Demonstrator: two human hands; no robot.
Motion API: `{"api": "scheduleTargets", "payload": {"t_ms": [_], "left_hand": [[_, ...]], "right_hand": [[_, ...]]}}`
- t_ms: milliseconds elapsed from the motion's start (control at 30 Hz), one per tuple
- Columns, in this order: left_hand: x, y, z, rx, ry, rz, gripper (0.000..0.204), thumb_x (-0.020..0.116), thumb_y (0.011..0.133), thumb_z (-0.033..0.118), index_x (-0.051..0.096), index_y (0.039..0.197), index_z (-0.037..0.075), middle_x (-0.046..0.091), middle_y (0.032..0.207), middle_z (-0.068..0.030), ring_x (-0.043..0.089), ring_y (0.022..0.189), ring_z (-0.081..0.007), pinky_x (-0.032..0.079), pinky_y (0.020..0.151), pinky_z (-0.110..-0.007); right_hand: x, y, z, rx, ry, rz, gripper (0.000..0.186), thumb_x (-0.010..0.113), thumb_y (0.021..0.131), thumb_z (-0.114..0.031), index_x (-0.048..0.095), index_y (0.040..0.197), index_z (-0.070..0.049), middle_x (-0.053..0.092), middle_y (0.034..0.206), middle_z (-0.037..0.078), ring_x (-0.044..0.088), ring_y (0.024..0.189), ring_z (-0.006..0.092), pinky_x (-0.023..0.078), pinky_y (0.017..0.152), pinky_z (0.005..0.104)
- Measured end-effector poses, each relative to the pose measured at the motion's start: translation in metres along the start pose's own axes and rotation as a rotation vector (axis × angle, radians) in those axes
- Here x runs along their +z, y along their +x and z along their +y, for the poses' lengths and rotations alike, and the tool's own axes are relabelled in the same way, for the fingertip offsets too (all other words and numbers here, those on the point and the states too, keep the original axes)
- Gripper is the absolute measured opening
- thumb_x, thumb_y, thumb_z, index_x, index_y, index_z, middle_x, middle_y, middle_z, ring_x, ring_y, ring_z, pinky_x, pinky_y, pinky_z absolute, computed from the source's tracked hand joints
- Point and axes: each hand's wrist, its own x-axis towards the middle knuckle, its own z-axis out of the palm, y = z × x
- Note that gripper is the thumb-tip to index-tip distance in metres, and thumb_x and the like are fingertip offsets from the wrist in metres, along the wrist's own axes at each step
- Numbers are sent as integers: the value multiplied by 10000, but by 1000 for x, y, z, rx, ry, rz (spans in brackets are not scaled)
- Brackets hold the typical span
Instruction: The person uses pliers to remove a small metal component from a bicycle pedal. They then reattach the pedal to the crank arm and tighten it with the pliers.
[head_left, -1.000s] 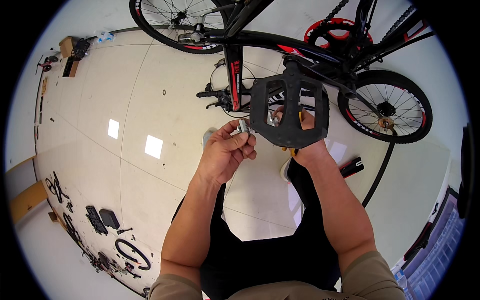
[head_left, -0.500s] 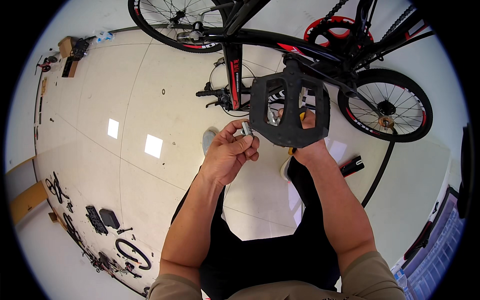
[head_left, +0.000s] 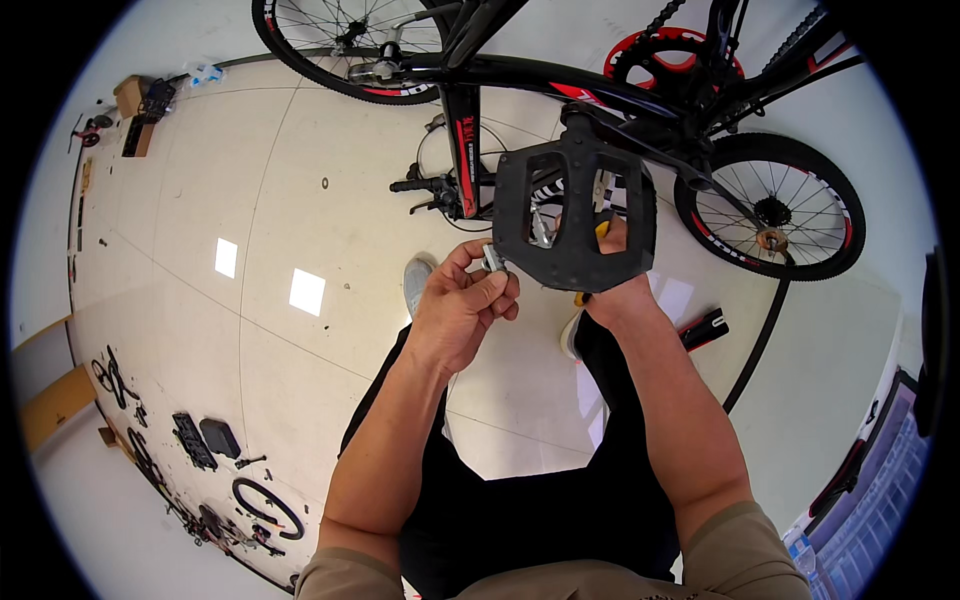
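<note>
A large black pedal (head_left: 578,215) fills the space in front of me, attached to a crank arm of the black-and-red bicycle (head_left: 520,80). My left hand (head_left: 465,300) is closed in a pinch on a small silver metal piece (head_left: 492,256) at the pedal's lower left edge. My right hand (head_left: 615,280) is behind the pedal, closed on a yellow-handled tool (head_left: 600,233) whose working end is mostly hidden. Silver metal shows through the pedal's openings; I cannot make out its exact shape.
A rear wheel (head_left: 770,208) is at the right, beside a black hose or bar (head_left: 750,360). A loose black-and-red part (head_left: 703,331) lies near my right leg. Cardboard boxes (head_left: 135,95) and many bike parts (head_left: 195,440) line the left wall. My legs are below my arms.
The pedal and both hands have shifted very slightly, the pedal a little up and left. My left hand keeps its pinch on the metal piece.
</note>
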Motion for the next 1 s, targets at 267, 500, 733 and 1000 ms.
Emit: {"api": "scheduleTargets", "payload": {"t_ms": [267, 500, 733, 1000], "left_hand": [[1, 2, 2, 48, 87, 38, 393, 630, 929, 16, 519, 1305, 35, 671, 863, -97, 559, 688, -141, 487, 678, -305], [4, 1, -3, 112, 494, 80, 532, 636, 921, 50, 455, 1416, -26, 704, 866, -95, 582, 645, -128, 488, 631, -285], [5, -1, -1, 90, 1070, 291, 636, 756, 832, 180, 499, 1385, 0, 699, 737, -88, 664, 668, -200, 516, 644, -339], [1, -10, 4, 379, 1776, 475, 732, 841, 744, 263, 523, 1363, 38, 675, 1004, -171, 613, 992, -336, 479, 881, -438]], "right_hand": [[-2, 2, 3, 66, 46, -15, 132, 692, 915, -161, 594, 926, -73, 560, 759, -2, 523, 641, 106, 401, 527, 292], [-13, 7, 8, 177, 120, -50, 177, 705, 933, -219, 612, 951, -69, 590, 761, 8, 542, 627, 115, 406, 505, 300], [-18, 15, 22, 121, 65, -102, 145, 687, 930, -182, 601, 993, -83, 643, 855, 15, 613, 728, 125, 504, 657, 293], [-20, 20, 54, 153, -138, -6, 177, 702, 929, -219, 590, 1002, -105, 608, 883, 6, 594, 771, 132, 508, 729, 320]]}}
